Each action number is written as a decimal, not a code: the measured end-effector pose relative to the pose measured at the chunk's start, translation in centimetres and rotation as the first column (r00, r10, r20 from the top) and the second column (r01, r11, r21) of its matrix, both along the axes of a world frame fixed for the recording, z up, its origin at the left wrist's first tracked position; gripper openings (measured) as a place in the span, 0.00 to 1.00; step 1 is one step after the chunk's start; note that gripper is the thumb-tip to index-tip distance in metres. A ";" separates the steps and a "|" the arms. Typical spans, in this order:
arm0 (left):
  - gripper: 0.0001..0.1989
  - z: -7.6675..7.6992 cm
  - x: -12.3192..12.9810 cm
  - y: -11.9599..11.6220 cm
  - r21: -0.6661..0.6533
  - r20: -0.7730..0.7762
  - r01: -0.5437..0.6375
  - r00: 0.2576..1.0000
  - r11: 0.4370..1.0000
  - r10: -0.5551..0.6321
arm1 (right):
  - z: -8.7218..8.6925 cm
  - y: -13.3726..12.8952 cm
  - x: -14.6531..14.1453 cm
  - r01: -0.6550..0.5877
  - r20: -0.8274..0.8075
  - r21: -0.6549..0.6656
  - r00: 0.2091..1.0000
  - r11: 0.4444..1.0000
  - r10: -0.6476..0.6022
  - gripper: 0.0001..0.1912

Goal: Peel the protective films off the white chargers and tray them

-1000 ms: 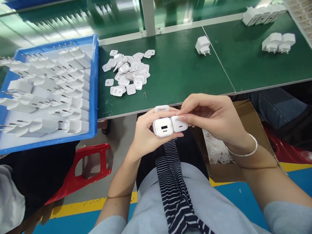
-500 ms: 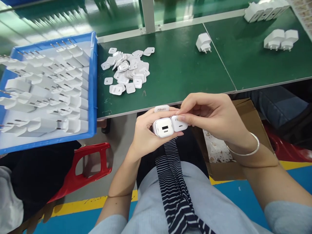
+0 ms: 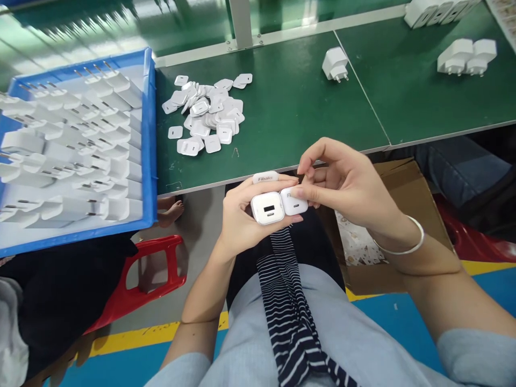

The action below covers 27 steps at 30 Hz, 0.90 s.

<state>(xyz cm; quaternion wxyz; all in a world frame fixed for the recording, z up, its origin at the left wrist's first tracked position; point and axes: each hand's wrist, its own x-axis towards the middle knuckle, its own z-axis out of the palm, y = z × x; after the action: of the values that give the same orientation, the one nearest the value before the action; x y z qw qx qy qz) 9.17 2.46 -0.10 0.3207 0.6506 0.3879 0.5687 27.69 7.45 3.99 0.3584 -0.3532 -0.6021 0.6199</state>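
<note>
Right hand (image 3: 346, 180) index finger has lifted: grip parted, thumb touching the right charger (image 3: 294, 206), pressing apparently eased. Left hand (image 3: 239, 217) grip is closed around it and the left charger (image 3: 266, 216), in front of the desk (image 3: 282, 118).

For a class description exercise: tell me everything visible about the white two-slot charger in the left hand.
The white charger looks plastic: a block with rounded corners. Its front face, turned toward the camera, has a wide dark slot above a smaller one. The left hand grips it just off the near edge of the green bench. To its right sits a single-slot white piece, seemingly against it. Its back is hidden.
</note>
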 end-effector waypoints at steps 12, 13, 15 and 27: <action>0.25 -0.6 -0.4 0.8 0.048 0.105 0.088 0.990 0.995 -0.093 | -0.9 -0.3 0.5 -0.163 -0.241 -0.075 0.960 0.984 0.141 0.05; 0.25 -0.6 -0.4 0.8 0.054 0.114 0.090 0.989 0.994 -0.096 | -0.9 -0.3 0.6 -0.172 -0.246 -0.073 0.958 0.982 0.149 0.08; 0.27 -0.7 -0.4 0.9 0.067 0.143 0.098 0.984 0.993 -0.106 | -1.0 -0.3 0.7 -0.196 -0.249 -0.067 0.953 0.978 0.173 0.14; 0.31 -1.2 0.1 0.5 0.059 0.248 0.129 0.959 0.990 -0.140 | -1.1 -0.8 0.9 -0.219 -0.226 -0.019 0.951 0.975 0.209 0.14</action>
<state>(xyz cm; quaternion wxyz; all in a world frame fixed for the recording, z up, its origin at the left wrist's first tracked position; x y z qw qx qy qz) 9.28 2.93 -1.33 0.3913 0.6048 0.2871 0.6314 28.60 6.63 2.90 0.3463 -0.2221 -0.5790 0.7039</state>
